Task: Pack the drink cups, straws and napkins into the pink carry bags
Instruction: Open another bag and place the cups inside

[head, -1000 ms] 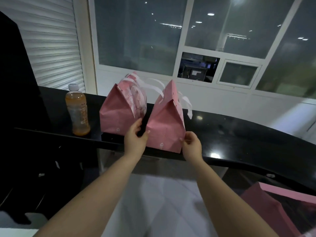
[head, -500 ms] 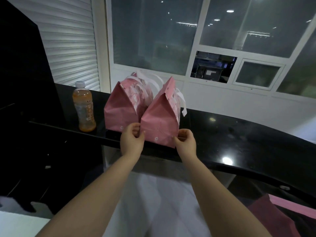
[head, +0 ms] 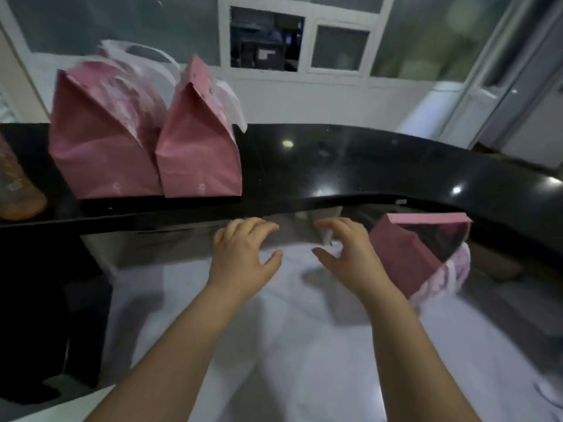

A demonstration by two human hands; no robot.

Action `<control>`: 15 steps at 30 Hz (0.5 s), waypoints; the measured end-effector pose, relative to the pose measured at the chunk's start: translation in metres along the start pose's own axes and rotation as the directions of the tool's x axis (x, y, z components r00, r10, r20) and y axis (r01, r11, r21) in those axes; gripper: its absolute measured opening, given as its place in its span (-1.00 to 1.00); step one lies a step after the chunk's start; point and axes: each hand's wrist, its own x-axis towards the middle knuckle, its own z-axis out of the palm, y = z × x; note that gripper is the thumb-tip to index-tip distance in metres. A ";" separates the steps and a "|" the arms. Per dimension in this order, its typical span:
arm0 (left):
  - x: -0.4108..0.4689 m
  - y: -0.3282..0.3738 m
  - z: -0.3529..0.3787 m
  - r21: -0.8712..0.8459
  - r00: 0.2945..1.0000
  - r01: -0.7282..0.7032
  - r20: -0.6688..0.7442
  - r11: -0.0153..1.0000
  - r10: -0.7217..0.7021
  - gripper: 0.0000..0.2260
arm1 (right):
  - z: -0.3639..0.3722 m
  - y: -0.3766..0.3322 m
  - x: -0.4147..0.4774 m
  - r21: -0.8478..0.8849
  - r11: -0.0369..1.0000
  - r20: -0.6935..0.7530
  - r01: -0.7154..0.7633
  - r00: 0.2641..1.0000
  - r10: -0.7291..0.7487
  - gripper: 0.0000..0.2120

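Both your hands are empty: the left hand (head: 243, 254) and right hand (head: 347, 254) hover side by side with fingers loosely spread, just below the front edge of the black desk (head: 350, 166), touching nothing. Up and to the left of your left hand two pink bags stand upright on the desk, touching each other, the left bag (head: 100, 147) and the right bag (head: 198, 153), both with tops folded shut and white handles (head: 231, 102) flopping over. They look like thin paper, so expect the walls to crease or buckle if you squeeze them. If there are drinks inside, they will be bottom-heavy and prone to slosh or tip, so take them by the handles, or with a flat palm under the base, rather than by the sides. A third bag (head: 405, 254) sits just right of your right hand, lower than the desk top and tilted, with its mouth apparently open and dark. You cannot see inside any bag, so whether cups, straws or napkins are packed is unknown, and none of these lie in sight. The pale stuff at the third bag's lower edge is too blurred to name, your right wrist covers part of it, and a bottle (head: 18, 190) far to the left is cut off by the frame.
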 end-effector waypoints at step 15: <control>-0.167 0.099 0.073 -0.432 0.661 -0.305 0.545 0.849 0.515 -0.58 | 0.001 -0.031 -0.319 0.011 0.745 -0.231 -0.667 0.723 0.651 -0.62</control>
